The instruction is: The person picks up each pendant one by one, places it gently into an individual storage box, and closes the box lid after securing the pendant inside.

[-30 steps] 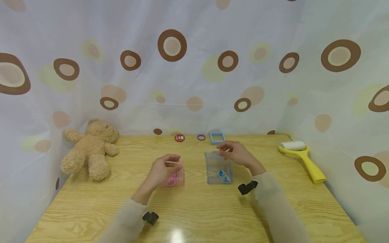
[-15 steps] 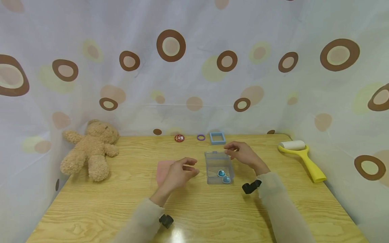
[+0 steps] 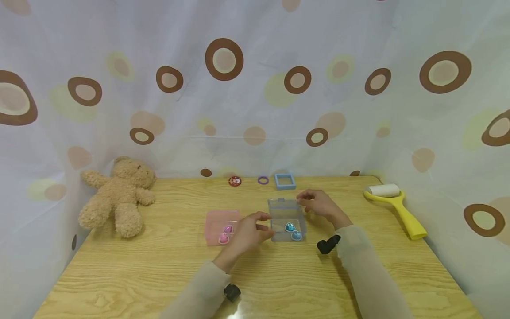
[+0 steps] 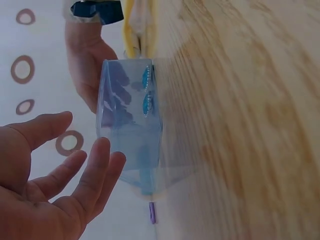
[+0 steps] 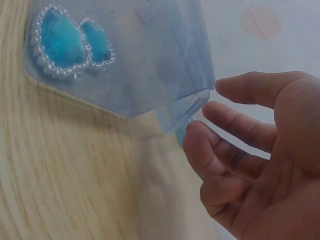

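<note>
A see-through bluish plastic box (image 3: 284, 212) stands mid-table with its lid raised at the far side. Two blue gems (image 3: 290, 227) with beaded silvery rims lie in it. My left hand (image 3: 248, 232) is at the box's left side, thumb and fingers spread apart and holding nothing; the left wrist view shows its fingertips just short of the wall. At the far right corner is my right hand (image 3: 320, 206). Its fingers (image 5: 240, 120) bend loosely by the lid's edge; whether they touch it is unclear. A pink see-through box (image 3: 213, 217) with two pink gems (image 3: 224, 238) lies left of my left hand.
Along the back edge lie a red round badge (image 3: 235, 181), a purple ring (image 3: 263, 180) and a light blue square frame (image 3: 284, 188). A teddy bear (image 3: 119, 195) is at the left. A lint roller with a yellow handle (image 3: 406, 217) lies at the right.
My left hand has moved right, from over the pink box to the bluish box, uncovering the pink gems. My right hand has shifted slightly right along the lid. Both boxes stay put.
</note>
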`<state>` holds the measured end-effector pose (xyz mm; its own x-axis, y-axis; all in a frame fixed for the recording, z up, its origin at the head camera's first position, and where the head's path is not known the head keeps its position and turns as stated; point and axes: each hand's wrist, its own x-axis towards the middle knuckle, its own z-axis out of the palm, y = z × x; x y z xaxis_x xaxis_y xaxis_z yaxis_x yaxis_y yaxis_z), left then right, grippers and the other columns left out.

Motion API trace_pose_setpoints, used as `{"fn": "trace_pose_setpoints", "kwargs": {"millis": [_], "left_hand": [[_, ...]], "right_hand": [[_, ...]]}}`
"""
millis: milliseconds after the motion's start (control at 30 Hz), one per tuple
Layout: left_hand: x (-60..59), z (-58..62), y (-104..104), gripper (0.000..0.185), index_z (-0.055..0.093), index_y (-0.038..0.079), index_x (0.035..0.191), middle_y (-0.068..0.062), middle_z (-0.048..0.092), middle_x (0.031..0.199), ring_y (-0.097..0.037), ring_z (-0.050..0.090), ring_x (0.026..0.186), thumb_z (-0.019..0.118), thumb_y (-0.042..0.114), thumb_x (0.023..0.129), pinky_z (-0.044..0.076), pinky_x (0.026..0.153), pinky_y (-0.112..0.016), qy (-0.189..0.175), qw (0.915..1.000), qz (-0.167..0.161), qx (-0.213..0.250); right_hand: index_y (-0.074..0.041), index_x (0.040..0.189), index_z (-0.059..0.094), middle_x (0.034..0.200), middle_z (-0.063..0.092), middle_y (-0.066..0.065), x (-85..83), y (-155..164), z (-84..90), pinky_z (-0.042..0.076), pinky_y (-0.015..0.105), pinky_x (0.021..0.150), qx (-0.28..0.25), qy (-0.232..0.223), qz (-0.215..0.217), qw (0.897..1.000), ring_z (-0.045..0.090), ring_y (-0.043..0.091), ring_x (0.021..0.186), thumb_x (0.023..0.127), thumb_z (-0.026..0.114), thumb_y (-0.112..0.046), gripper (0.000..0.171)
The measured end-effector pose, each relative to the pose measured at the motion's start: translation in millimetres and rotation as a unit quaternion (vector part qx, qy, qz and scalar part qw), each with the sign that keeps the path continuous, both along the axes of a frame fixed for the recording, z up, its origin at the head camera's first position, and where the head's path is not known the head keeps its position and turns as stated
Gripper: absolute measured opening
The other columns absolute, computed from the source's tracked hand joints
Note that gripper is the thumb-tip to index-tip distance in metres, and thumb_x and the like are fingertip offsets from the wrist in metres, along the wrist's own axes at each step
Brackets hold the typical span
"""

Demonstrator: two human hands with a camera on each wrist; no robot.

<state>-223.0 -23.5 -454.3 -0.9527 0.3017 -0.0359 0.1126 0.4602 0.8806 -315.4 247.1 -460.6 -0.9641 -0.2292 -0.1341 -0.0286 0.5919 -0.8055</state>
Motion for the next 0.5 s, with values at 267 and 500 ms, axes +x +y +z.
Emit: {"fn": "trace_pose_setpoints", "kwargs": {"millis": [267,500], "left_hand": [[-3.5,-5.6,6.4,0.042,0.064,0.01,0.129,-0.014,0.062,0.134,-0.027,0.07,0.108,0.075,0.019,0.09,0.06,0.077,-0.033,0.008,0.9998,0.007,-0.019],[-5.7,-9.1,8.4,0.043,0.063,0.008,0.129,-0.015,0.063,0.132,-0.028,0.07,0.107,0.075,0.02,0.09,0.06,0.077,-0.033,0.011,0.9998,0.005,-0.019]], "right_hand": [[-0.003,0.126,0.062,0.115,0.064,0.015,-1.9,-2.2,-3.2,0.044,0.032,0.059,0.01,-0.015,0.01,1.0,0.063,0.022,0.081,0.103,0.054,-0.025,0.033],[-0.004,0.125,0.063,0.114,0.064,0.016,-2.8,-0.1,-5.4,0.041,0.032,0.056,0.012,-0.015,0.02,1.0,0.062,0.022,0.08,0.103,0.055,-0.025,0.032]]}}
